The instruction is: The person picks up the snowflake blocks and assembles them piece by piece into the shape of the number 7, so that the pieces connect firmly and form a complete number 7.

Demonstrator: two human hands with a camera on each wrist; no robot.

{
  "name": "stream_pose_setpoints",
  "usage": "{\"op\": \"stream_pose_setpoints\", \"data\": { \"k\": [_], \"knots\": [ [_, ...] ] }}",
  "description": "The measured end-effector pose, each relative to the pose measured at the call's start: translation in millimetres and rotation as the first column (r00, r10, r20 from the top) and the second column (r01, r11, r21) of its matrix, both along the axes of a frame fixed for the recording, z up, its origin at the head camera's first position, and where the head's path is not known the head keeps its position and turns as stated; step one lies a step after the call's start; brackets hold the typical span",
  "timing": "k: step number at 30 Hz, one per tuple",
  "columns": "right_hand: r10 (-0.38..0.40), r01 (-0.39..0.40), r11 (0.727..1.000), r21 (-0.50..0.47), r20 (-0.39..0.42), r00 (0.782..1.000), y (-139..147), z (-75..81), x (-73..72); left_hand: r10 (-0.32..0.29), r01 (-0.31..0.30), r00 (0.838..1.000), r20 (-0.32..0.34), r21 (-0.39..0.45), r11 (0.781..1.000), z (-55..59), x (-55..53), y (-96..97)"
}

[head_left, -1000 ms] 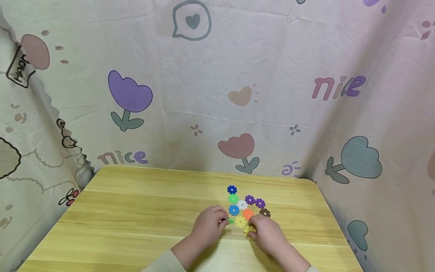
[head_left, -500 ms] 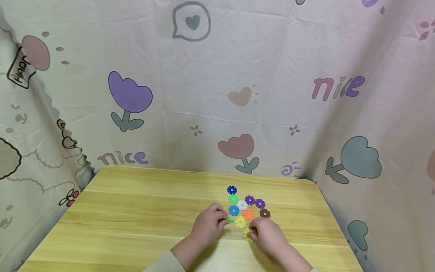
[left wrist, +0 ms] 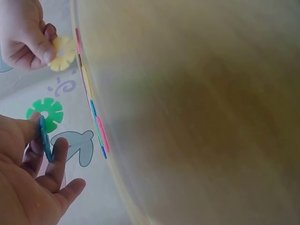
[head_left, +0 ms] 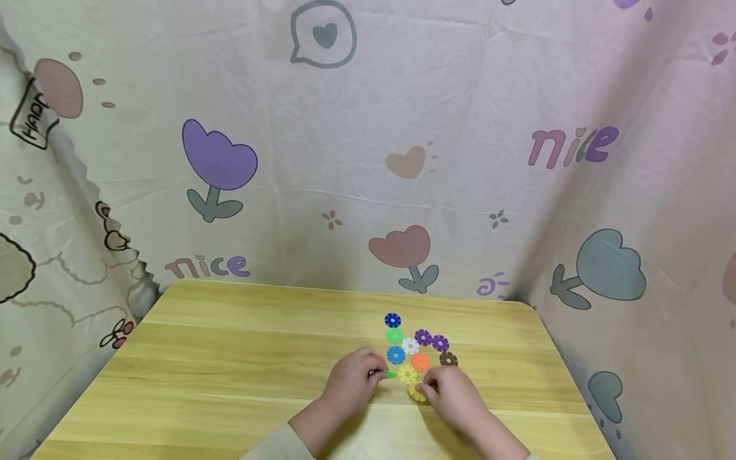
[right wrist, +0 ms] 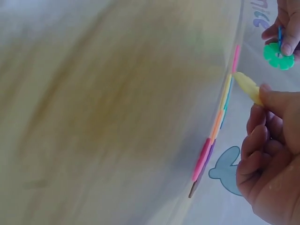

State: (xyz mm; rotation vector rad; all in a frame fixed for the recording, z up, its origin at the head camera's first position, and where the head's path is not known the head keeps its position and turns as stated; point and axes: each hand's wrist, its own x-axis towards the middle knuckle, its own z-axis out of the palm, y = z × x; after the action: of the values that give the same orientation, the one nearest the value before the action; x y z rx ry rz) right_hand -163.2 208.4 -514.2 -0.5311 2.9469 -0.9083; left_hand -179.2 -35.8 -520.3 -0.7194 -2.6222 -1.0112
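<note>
My left hand (head_left: 351, 380) pinches a blue slotted snowflake disc (left wrist: 45, 138) between thumb and finger. A green snowflake disc (left wrist: 47, 112) stands crosswise to it and appears slotted into it. Between the thumb and finger of my right hand (head_left: 454, 396) is a yellow snowflake disc (head_left: 416, 392). In the head view it meets or overlaps the lower edge of another yellow disc (head_left: 407, 374); whether they interlock I cannot tell. That disc belongs to a flat group lying on the table, with an orange disc (head_left: 421, 363) and a light blue disc (head_left: 395, 355) beside it.
Further up the group are a white disc (head_left: 410, 346), a light green disc (head_left: 395, 335) and a dark blue disc (head_left: 393, 320). Purple discs (head_left: 440, 343) and a brown disc (head_left: 448, 360) curve right. Behind the wooden table (head_left: 230, 345) hangs a printed cloth (head_left: 322, 140).
My right hand has shifted the yellow disc slightly, first down, then up and left against the group's yellow disc. My left hand has stayed nearly still.
</note>
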Motion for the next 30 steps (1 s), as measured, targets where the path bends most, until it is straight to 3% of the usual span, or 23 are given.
{"op": "stream_pose_setpoints", "data": {
  "k": [5,12,25,30],
  "knots": [
    [-0.030,0.035,0.994,-0.101,0.046,0.998,-2.6,3.3,-1.6,-0.003,0.003,1.000,0.013,0.001,1.000,1.2,-0.2,0.0],
    [-0.048,0.080,0.964,-0.255,0.130,0.990,-4.6,4.4,-5.7,-0.018,0.018,1.000,0.014,-0.001,1.000,-0.3,-1.0,0.0],
    [-0.069,0.133,0.932,-0.336,0.198,0.978,-6.3,7.5,-7.4,-0.026,0.026,1.000,0.005,-0.004,1.000,0.3,-1.6,2.0],
    [-0.097,0.177,0.903,-0.392,0.215,0.972,-7.8,7.8,-8.7,-0.033,0.033,0.999,0.018,0.004,0.999,2.9,-0.8,1.9]
  ]
}}
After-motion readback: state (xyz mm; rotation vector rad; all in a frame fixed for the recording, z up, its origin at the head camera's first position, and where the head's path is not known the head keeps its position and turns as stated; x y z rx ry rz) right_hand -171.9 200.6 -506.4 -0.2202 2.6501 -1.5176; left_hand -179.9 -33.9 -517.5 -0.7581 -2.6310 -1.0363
